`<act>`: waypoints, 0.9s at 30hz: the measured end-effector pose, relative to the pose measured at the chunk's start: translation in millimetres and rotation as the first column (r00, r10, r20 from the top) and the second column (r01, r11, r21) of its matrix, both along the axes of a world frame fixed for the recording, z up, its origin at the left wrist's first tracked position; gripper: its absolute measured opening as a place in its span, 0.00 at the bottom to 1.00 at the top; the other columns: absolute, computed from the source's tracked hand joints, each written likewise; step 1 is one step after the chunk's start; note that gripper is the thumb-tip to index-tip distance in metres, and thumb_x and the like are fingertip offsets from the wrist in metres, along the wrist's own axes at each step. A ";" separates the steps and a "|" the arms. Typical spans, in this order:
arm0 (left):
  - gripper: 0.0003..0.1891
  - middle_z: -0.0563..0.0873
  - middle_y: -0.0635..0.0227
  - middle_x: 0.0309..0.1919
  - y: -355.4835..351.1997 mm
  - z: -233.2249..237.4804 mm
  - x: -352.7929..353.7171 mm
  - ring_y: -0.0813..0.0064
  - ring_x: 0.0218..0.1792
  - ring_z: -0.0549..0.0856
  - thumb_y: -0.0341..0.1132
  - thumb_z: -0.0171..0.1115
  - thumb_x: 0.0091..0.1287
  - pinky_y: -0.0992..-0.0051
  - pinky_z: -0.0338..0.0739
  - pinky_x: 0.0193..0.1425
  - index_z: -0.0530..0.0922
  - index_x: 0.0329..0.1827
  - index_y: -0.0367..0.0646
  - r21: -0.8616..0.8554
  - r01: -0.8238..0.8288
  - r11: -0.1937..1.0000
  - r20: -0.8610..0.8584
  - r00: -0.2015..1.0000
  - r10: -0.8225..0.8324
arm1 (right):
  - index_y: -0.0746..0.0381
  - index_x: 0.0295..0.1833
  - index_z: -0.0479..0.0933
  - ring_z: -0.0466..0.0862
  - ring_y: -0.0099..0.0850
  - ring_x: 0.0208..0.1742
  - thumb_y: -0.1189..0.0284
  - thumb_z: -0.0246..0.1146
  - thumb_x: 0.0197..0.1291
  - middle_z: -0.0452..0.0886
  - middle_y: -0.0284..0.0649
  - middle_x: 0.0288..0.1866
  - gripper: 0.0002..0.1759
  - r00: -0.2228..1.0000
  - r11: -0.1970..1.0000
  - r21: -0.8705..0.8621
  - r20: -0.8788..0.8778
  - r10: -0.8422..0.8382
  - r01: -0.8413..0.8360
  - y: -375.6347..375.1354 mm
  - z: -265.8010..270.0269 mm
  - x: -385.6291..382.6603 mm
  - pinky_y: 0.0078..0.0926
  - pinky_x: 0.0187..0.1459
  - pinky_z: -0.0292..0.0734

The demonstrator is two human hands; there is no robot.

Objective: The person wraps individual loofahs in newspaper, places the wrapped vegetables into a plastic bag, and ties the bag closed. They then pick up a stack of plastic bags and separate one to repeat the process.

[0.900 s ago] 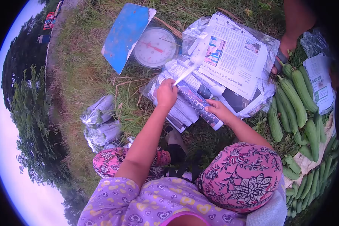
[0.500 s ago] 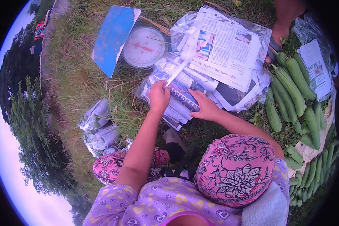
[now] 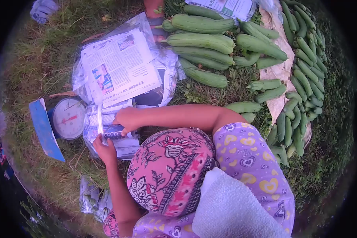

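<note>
A plastic-covered newspaper bundle (image 3: 127, 146) lies on the grass below my face. A narrow white strip (image 3: 100, 121) runs across it. My left hand (image 3: 106, 150) is closed at the strip's near end, thumb and fingers pinching together. My right hand (image 3: 129, 119) grips the right part of the bundle, thumb apart from the bent fingers. Beyond both hands is a stack of newspaper sheets (image 3: 121, 67) on clear plastic. Left of the bundle stands a round dial scale (image 3: 68, 118) with a blue plate (image 3: 46, 129).
Long green gourds (image 3: 202, 41) lie on the grass at the upper right. Farther right, many smaller green gourds (image 3: 301, 79) rest along a beige cloth (image 3: 271, 71). Wrapped bundles (image 3: 93, 198) sit at lower left. Another person's foot (image 3: 156, 22) is beside the newspaper stack.
The view has turned and shifted right, showing more gourds. My left hand has moved down the strip to its near end. My right hand stays on the bundle.
</note>
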State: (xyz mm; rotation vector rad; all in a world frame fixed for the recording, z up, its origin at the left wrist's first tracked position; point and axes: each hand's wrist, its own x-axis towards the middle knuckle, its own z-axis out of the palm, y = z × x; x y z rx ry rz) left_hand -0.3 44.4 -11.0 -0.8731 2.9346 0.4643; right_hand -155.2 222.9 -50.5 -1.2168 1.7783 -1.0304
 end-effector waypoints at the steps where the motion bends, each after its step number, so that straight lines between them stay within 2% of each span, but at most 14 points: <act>1: 0.23 0.73 0.50 0.51 4.6 6.4 -2.1 0.52 0.54 0.74 0.26 0.64 0.54 0.60 0.67 0.60 0.71 0.54 0.34 -0.063 0.010 0.998 0.032 0.999 -0.008 | 0.64 0.53 0.77 0.83 0.41 0.41 0.64 0.72 0.45 0.84 0.44 0.38 0.28 0.998 0.998 -0.051 0.045 -0.033 0.035 12.8 14.5 -11.2 0.37 0.42 0.77; 4: 0.23 0.72 0.50 0.53 19.8 14.5 -11.2 0.50 0.57 0.71 0.28 0.64 0.54 0.58 0.65 0.62 0.72 0.54 0.35 -0.140 0.093 0.986 -0.013 0.995 -0.096 | 0.64 0.53 0.76 0.83 0.33 0.35 0.66 0.68 0.52 0.84 0.41 0.40 0.23 0.867 0.914 -0.148 0.402 -0.293 0.377 104.2 37.9 -36.3 0.30 0.36 0.77; 6: 0.23 0.71 0.49 0.56 25.4 10.2 -15.3 0.50 0.59 0.70 0.28 0.64 0.54 0.57 0.64 0.62 0.72 0.54 0.37 -0.141 0.155 0.978 -0.021 0.987 -0.159 | 0.64 0.54 0.76 0.82 0.24 0.34 0.67 0.62 0.60 0.84 0.39 0.39 0.18 0.617 0.730 -0.095 0.613 -0.493 0.677 179.5 51.1 -37.2 0.20 0.32 0.74; 7: 0.22 0.71 0.49 0.56 30.2 8.2 -17.5 0.50 0.59 0.70 0.28 0.64 0.54 0.57 0.64 0.62 0.73 0.54 0.37 -0.149 0.184 0.972 -0.024 0.982 -0.190 | 0.64 0.55 0.75 0.81 0.20 0.32 0.69 0.58 0.63 0.84 0.38 0.38 0.16 0.421 0.582 0.029 0.662 -0.621 0.813 223.3 76.0 -35.0 0.15 0.30 0.72; 8: 0.22 0.70 0.49 0.57 34.7 7.5 -20.0 0.50 0.59 0.70 0.28 0.64 0.55 0.57 0.64 0.62 0.73 0.54 0.37 -0.162 0.213 0.964 -0.027 0.975 -0.220 | 0.63 0.54 0.75 0.80 0.18 0.29 0.69 0.57 0.65 0.83 0.37 0.36 0.15 0.264 0.394 0.108 0.579 -0.771 0.913 265.2 74.2 -31.0 0.13 0.27 0.70; 9: 0.22 0.69 0.49 0.58 44.8 12.1 -27.3 0.50 0.60 0.69 0.28 0.63 0.55 0.57 0.63 0.63 0.73 0.55 0.37 -0.064 0.204 0.977 -0.032 0.978 -0.207 | 0.63 0.51 0.75 0.79 0.18 0.27 0.69 0.55 0.65 0.81 0.35 0.32 0.13 0.055 0.144 0.127 0.534 -0.844 0.981 304.2 70.0 -23.8 0.13 0.25 0.69; 10: 0.22 0.69 0.49 0.59 52.5 11.1 -32.3 0.50 0.61 0.69 0.28 0.63 0.55 0.57 0.63 0.64 0.73 0.55 0.37 -0.042 0.224 0.974 -0.053 0.973 -0.226 | 0.63 0.48 0.75 0.78 0.19 0.25 0.69 0.55 0.66 0.80 0.33 0.30 0.11 -0.177 -0.088 0.192 0.517 -0.838 0.977 344.2 61.4 -15.9 0.13 0.24 0.68; 11: 0.22 0.69 0.49 0.59 59.1 9.1 -37.6 0.50 0.61 0.68 0.29 0.63 0.55 0.57 0.63 0.64 0.73 0.54 0.37 -0.022 0.243 0.970 -0.075 0.967 -0.244 | 0.62 0.49 0.74 0.77 0.20 0.25 0.68 0.55 0.66 0.79 0.33 0.31 0.11 -0.381 -0.290 0.252 0.497 -0.780 0.923 385.0 45.3 -2.1 0.15 0.24 0.69; 13: 0.21 0.68 0.50 0.61 71.6 3.8 -47.1 0.49 0.63 0.67 0.28 0.63 0.55 0.56 0.62 0.65 0.73 0.53 0.38 -0.015 0.275 0.961 -0.093 0.957 -0.275 | 0.61 0.50 0.73 0.78 0.22 0.28 0.66 0.54 0.66 0.78 0.33 0.34 0.12 -0.633 -0.509 0.376 0.489 -0.600 0.774 443.6 30.1 32.1 0.17 0.25 0.71; 16: 0.21 0.67 0.50 0.62 84.9 4.6 -64.8 0.48 0.64 0.66 0.28 0.63 0.55 0.56 0.61 0.66 0.73 0.53 0.38 -0.041 0.371 0.928 -0.118 0.920 -0.373 | 0.61 0.51 0.72 0.79 0.23 0.30 0.66 0.55 0.65 0.78 0.34 0.36 0.14 -0.777 -0.633 0.450 0.366 -0.513 0.630 486.3 8.0 72.8 0.18 0.26 0.72; 19: 0.20 0.67 0.50 0.63 85.1 9.6 -75.8 0.49 0.64 0.65 0.28 0.63 0.55 0.56 0.60 0.67 0.73 0.52 0.38 0.002 0.395 0.918 -0.123 0.912 -0.392 | 0.61 0.53 0.71 0.79 0.24 0.31 0.66 0.55 0.64 0.79 0.35 0.38 0.15 -0.790 -0.699 0.367 0.274 -0.549 0.614 516.9 -2.2 87.0 0.20 0.27 0.72; 22: 0.20 0.66 0.50 0.63 78.0 11.2 -82.4 0.49 0.64 0.65 0.28 0.62 0.55 0.56 0.60 0.67 0.73 0.53 0.38 0.031 0.382 0.924 -0.130 0.918 -0.375 | 0.61 0.52 0.72 0.80 0.25 0.32 0.66 0.56 0.63 0.79 0.36 0.39 0.14 -0.816 -0.731 0.364 0.209 -0.540 0.577 540.2 -4.3 87.1 0.20 0.27 0.72; 27: 0.19 0.66 0.50 0.63 64.9 10.5 -83.6 0.49 0.64 0.65 0.27 0.61 0.56 0.56 0.59 0.67 0.73 0.53 0.38 0.019 0.361 0.932 -0.113 0.927 -0.357 | 0.60 0.49 0.74 0.79 0.23 0.34 0.65 0.57 0.63 0.80 0.34 0.37 0.13 -0.803 -0.780 0.195 0.096 -0.588 0.595 561.8 -19.1 65.6 0.21 0.29 0.71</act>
